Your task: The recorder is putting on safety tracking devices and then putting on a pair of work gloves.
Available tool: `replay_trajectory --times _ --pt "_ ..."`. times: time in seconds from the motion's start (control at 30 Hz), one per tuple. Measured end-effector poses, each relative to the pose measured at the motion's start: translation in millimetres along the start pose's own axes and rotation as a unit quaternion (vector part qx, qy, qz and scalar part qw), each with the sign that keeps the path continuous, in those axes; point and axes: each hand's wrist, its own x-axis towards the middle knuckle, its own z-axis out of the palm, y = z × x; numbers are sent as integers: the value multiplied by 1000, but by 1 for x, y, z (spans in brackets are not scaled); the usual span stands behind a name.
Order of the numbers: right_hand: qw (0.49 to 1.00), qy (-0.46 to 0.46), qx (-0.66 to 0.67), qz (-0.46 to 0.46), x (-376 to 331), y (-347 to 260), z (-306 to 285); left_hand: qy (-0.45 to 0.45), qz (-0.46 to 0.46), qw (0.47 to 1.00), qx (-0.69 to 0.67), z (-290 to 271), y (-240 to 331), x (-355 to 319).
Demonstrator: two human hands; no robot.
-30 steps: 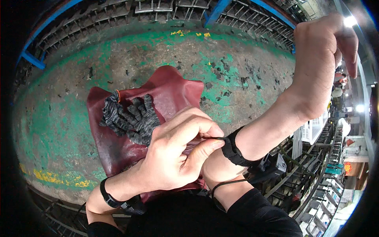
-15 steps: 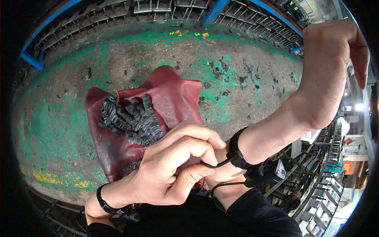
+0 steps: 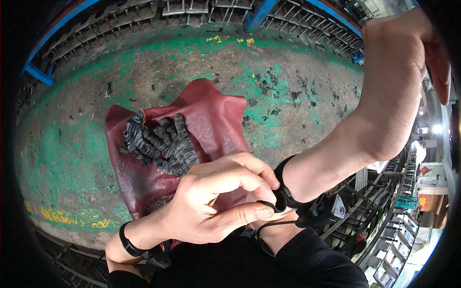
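Note:
My left hand (image 3: pixel 221 201) pinches the loose end of a black strap (image 3: pixel 286 192) between thumb and fingers. The strap goes round my right forearm near the elbow, and a dark device (image 3: pixel 331 207) sits beside it. Raised to the upper right, my right hand (image 3: pixel 436 57) bends at the wrist, its visible fingers stretched downward and holding nothing that I can see. Another black band (image 3: pixel 128 242) circles my left wrist. Grey knitted gloves (image 3: pixel 175 151) with an orange cuff edge lie on a dark red apron-like sheet (image 3: pixel 218 120) over my lap.
Worn green and grey floor (image 3: pixel 77 144) with dark scraps spreads ahead. Along the far side, metal racks (image 3: pixel 187 7) stand behind a blue frame (image 3: pixel 261 17). More metal racks (image 3: pixel 391 249) are close on the right.
My left hand has shifted slightly right, bringing the strap's end closer to the band on my forearm. The right arm has moved slightly. Gloves and red sheet stay nearly in place.

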Motion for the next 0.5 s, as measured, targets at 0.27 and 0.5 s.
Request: replay_trajectory --times 0.27,0.5 --pt "999 -20 -42 -24 7 -5 -13 -4 -5 997 73 2 0 -2" --pt "998 -26 -57 -28 7 -5 -19 26 -36 999 12 8 1 -6"
